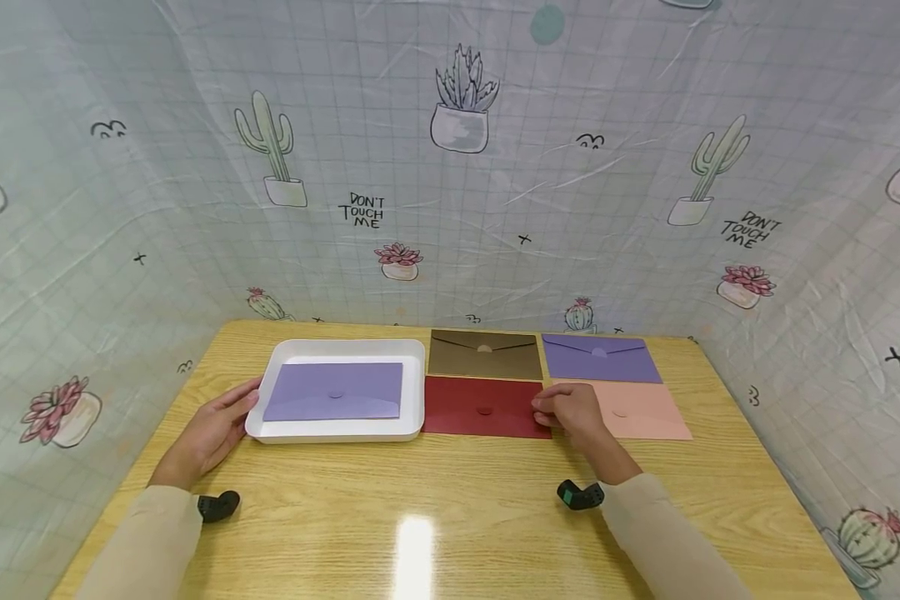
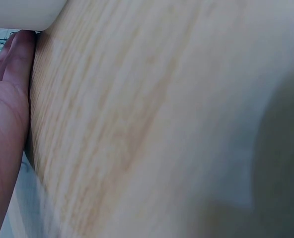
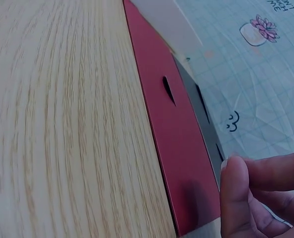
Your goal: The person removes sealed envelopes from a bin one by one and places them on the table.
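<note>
My left hand [image 1: 213, 427] rests at the left wall of a white tray [image 1: 330, 432], its fingers fairly straight and touching the side. In the left wrist view, the fingers reach to the underside of the tray's edge. A lilac envelope [image 1: 333, 383] lies flat inside the tray. Over the right end of a dark red envelope [image 1: 465, 421], my right hand [image 1: 573, 412] has its fingers loosely bent. The right wrist view has the thumb and index finger close together, overlapping the envelope's end, with nothing visible between them. The red envelope lies flat on the table.
Behind the red envelope lies a brown envelope [image 1: 472, 358]. To the right are another lilac envelope [image 1: 607, 367] and a pink envelope [image 1: 656, 408] in front of it. A cactus-print curtain [image 1: 495, 217] surrounds the wooden table [image 1: 330, 517] at the back and sides.
</note>
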Demonstrator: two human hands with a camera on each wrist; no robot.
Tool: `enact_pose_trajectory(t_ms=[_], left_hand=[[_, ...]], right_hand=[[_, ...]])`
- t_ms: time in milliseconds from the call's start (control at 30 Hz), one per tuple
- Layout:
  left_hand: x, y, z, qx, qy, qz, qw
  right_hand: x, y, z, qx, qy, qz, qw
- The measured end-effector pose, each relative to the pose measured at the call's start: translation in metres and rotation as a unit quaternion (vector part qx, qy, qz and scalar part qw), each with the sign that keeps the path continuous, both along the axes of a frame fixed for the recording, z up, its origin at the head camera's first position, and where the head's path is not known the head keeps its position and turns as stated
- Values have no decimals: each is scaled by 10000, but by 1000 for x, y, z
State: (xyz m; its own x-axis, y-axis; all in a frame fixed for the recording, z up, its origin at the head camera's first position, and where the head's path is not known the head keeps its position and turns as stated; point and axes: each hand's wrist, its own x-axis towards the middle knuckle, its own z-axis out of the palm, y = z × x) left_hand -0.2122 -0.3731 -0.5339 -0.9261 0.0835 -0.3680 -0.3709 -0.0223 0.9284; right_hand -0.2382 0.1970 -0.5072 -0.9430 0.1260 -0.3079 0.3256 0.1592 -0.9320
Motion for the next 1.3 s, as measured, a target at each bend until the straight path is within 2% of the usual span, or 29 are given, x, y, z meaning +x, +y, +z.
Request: enact_pose_trajectory(t_ms=[767,1300], left_hand=[[-3,2,-2,-85,2,27,10000],[-5,0,-1,-87,-6,24,10000]], right_hand=[[-4,-20,4,-435,-32,184,9989],[-6,-36,12,-456,-55,246,9986]])
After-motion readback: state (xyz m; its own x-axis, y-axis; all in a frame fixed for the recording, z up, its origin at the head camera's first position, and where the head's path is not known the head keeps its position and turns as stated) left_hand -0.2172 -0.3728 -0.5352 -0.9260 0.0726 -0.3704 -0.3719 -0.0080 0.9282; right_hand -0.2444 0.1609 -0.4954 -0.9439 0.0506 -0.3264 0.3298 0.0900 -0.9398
